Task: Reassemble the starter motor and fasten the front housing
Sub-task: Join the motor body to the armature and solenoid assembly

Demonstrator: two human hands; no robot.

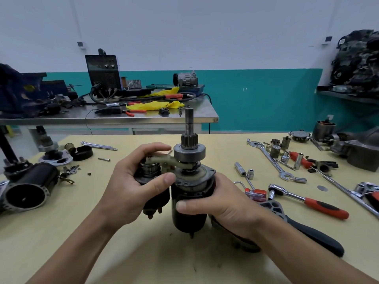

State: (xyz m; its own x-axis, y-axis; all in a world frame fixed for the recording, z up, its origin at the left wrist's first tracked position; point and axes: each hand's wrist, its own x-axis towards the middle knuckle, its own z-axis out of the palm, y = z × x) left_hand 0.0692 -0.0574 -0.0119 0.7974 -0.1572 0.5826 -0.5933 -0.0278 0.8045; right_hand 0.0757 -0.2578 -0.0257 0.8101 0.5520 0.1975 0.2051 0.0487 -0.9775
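At table (143, 259) — one motor (190, 218), two hands (131, 187) (223, 203)

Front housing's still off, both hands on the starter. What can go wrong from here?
1. The beige fork bridges the solenoid and the drive gear with no housing around it. If the left hand loosens, it may slip out.
2. The right hand alone grips the motor body, and the tall shaft could tip it.
3. Small loose screws lie scattered far left and may get mixed up.
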